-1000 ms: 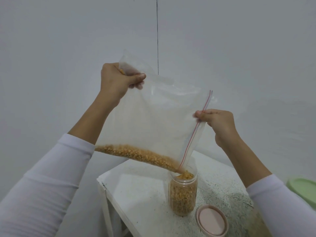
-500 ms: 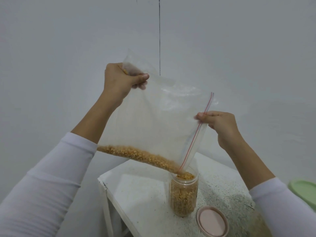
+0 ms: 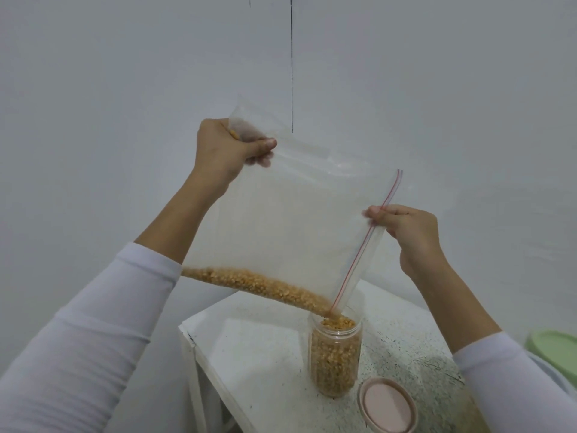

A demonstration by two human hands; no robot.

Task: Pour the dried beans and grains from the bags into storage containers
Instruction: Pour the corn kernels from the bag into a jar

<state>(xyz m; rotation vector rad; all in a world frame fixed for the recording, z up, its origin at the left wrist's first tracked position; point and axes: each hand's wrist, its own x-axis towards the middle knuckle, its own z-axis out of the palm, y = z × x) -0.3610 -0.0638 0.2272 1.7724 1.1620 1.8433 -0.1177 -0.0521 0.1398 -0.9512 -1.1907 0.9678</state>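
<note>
A clear zip bag (image 3: 290, 220) with a red zip line hangs tilted above the table. My left hand (image 3: 226, 150) grips its raised upper left corner. My right hand (image 3: 404, 228) pinches its open edge at the red line. Yellow grains (image 3: 256, 284) lie along the bag's lower edge and slide out of its low corner into a clear jar (image 3: 334, 354). The jar stands upright on the table and is filled with grains almost to its rim.
A pink round lid (image 3: 387, 405) lies on the white speckled table (image 3: 256, 354) just right of the jar. A pale green lid or container (image 3: 554, 346) shows at the right edge. The table's left edge drops off beside the jar. A white wall stands behind.
The bag and both hands stay nearly in place. The grains inside have slid further toward the low corner and the jar's fill has risen slightly.
</note>
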